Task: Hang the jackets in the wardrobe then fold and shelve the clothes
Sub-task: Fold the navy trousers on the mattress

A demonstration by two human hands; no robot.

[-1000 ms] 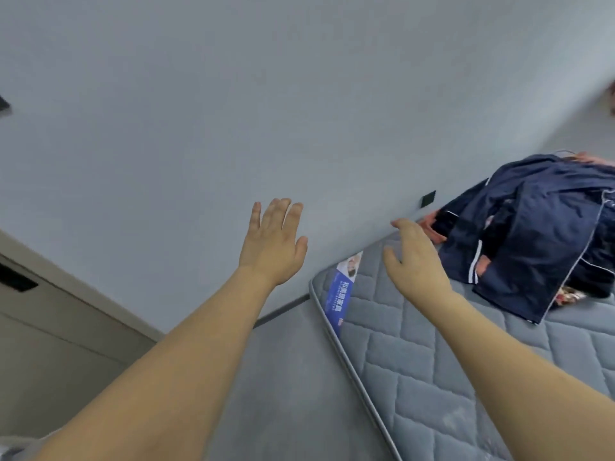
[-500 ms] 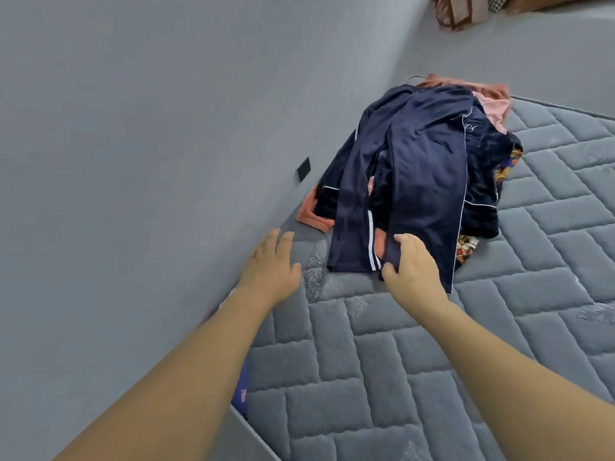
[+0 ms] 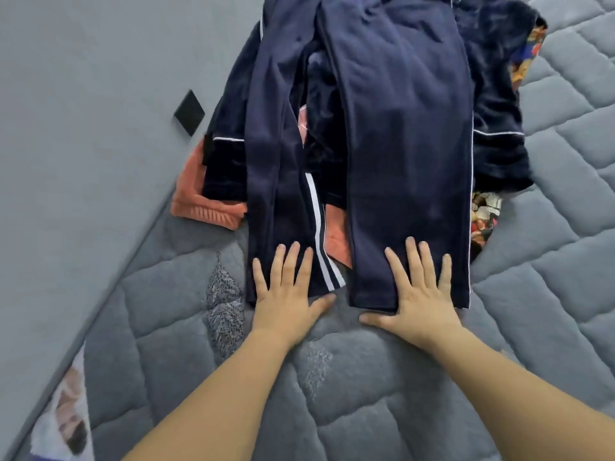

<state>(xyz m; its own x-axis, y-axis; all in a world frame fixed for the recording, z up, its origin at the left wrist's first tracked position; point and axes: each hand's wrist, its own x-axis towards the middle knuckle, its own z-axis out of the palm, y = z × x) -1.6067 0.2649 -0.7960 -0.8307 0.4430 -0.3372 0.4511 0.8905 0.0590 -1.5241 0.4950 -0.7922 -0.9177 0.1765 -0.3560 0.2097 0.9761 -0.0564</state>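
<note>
Half a second ago both hands hovered short of the pile; now the left hand (image 3: pixel 289 291) and right hand (image 3: pixel 420 287) lie flat, fingers straight, on the hems of the navy white-striped trousers (image 3: pixel 392 134) at frame centre. These top the heap on the grey quilted mattress (image 3: pixel 366 387), so folding looks about to start.

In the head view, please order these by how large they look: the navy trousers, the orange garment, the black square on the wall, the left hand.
1. navy trousers
2. orange garment, partly hidden under navy clothes
3. left hand, near the camera, so unsure against the garment
4. black square
</note>
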